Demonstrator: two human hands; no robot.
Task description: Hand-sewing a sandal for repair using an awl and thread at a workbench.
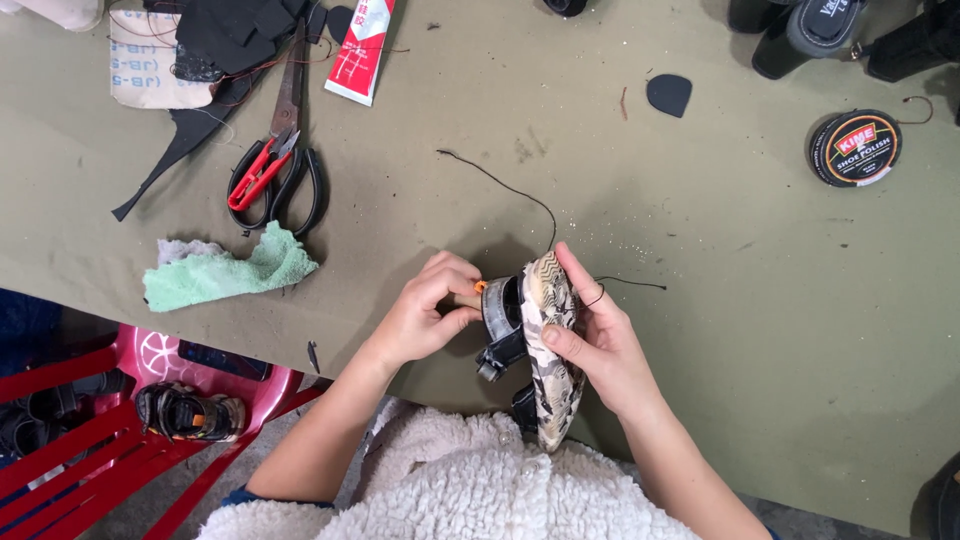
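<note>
A sandal [550, 350] with a patterned beige-and-black sole and black straps stands on its edge at the table's near side. My right hand [600, 335] grips the sole, with a black thread [510, 188] looped over a finger and trailing across the table. My left hand [425, 312] pinches a small orange-handled tool [478, 287] against the black strap.
The olive-green table cover [700, 260] holds black scissors [292, 165], red thread snips [258, 172], a mint-green cloth [228, 268], a red-and-white tube [362, 50], a round polish tin [855, 148] and black leather scraps [668, 94]. A red plastic chair [130, 420] with a small sandal stands lower left.
</note>
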